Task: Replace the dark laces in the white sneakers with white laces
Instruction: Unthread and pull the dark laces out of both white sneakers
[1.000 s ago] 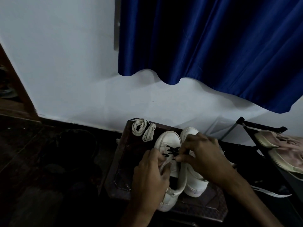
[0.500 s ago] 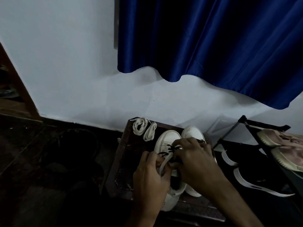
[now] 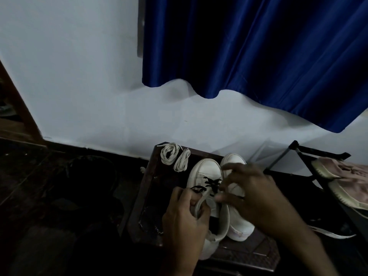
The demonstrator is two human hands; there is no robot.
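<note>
Two white sneakers stand side by side on a dark wooden stool (image 3: 151, 196), toes toward the wall. The left sneaker (image 3: 205, 172) carries a dark lace (image 3: 209, 184) across its upper eyelets. My left hand (image 3: 185, 218) grips that sneaker's tongue and side near the opening. My right hand (image 3: 253, 198) hovers over the right sneaker (image 3: 233, 160), its thumb and fingertips pinching at the dark lace. Two coiled white laces (image 3: 175, 158) lie at the stool's far left corner.
A white wall and a blue curtain (image 3: 258, 56) rise behind the stool. At the right stands a black shoe rack (image 3: 302, 152) holding pink shoes (image 3: 346, 176). Dark floor and a dim round object lie to the left.
My right hand has lifted and spread slightly, exposing more of the dark lace on the left sneaker. My left hand keeps its hold on the sneaker.
</note>
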